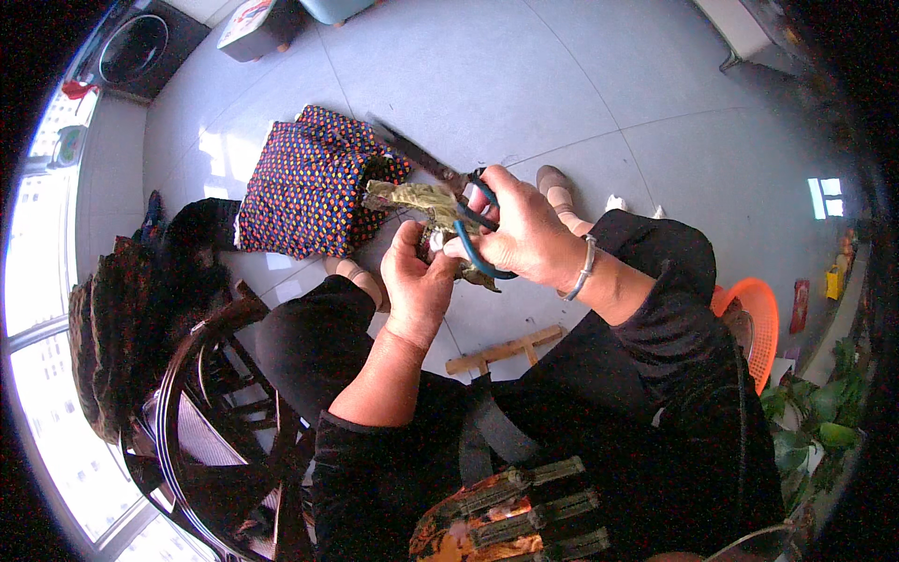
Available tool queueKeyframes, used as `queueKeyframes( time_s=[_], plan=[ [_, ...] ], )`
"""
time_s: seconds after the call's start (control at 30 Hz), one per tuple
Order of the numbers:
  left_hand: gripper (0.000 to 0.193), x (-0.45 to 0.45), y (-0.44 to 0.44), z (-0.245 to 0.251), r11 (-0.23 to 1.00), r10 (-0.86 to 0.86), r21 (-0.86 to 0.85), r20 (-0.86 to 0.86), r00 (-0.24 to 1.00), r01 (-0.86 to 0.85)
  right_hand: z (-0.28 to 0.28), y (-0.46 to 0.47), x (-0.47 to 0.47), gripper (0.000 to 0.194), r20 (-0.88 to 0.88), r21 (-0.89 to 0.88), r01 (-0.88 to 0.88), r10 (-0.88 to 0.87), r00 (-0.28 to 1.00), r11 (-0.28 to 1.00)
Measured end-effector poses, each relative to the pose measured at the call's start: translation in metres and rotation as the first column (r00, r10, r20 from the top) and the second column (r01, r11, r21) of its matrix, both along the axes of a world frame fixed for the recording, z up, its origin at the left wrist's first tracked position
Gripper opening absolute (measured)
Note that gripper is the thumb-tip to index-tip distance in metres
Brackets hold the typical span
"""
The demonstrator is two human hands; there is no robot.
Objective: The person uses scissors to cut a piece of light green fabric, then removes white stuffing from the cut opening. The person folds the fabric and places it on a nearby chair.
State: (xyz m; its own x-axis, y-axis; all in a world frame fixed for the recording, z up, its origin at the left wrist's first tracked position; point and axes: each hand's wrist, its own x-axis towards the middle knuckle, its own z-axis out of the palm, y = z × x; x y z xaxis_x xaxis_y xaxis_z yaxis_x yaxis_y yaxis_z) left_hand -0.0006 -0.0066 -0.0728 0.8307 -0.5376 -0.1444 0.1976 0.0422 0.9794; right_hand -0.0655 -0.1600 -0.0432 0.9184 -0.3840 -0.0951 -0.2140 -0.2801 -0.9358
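My right hand (523, 225) is closed around the blue handles of a pair of scissors (421, 158), whose dark blades point up and left. Its fingertips also reach a small whitish piece at the fingers of my left hand (421, 284). My left hand pinches a bundle of crumpled, dry-looking greenish-brown fabric or leaves (421, 200); which of the two I cannot tell. The bundle spreads behind and below the scissor handles. Just left of it, a dark cloth with a pattern of coloured dots (302, 183) covers something on the floor.
A round-framed chair (172, 421) stands at the lower left beside dark, bulky fabric (105, 337). A wooden bar (506, 349) shows between my legs. At the right are an orange plastic basket (762, 330) and a leafy plant (818, 414). A low stool (249, 35) is at the top left.
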Motion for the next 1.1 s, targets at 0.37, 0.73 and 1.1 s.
queueKeyframes(
  time_s=[0.37, 0.73, 1.1],
  plan=[
    [0.023, 0.014, 0.004, -0.011, 0.943, -0.164, 0.331, 0.441, 0.882, 0.009, 0.0, -0.01, 0.001, 0.019, 0.024, -0.075, 0.065, -0.064, 0.998, 0.995],
    [0.039, 0.007, -0.002, -0.005, 0.988, -0.128, 0.071, -0.141, 0.982, 0.139, 0.007, 0.01, -0.002, 0.026, 0.193, -0.036, -0.067, 0.072, 0.979, 0.997],
    [0.046, 0.018, 0.004, -0.013, 0.991, -0.043, 0.132, 0.383, 0.923, -0.009, 0.011, 0.009, -0.006, 0.023, 0.11, 0.498, -0.208, 0.177, 0.978, 0.842]
  ],
)
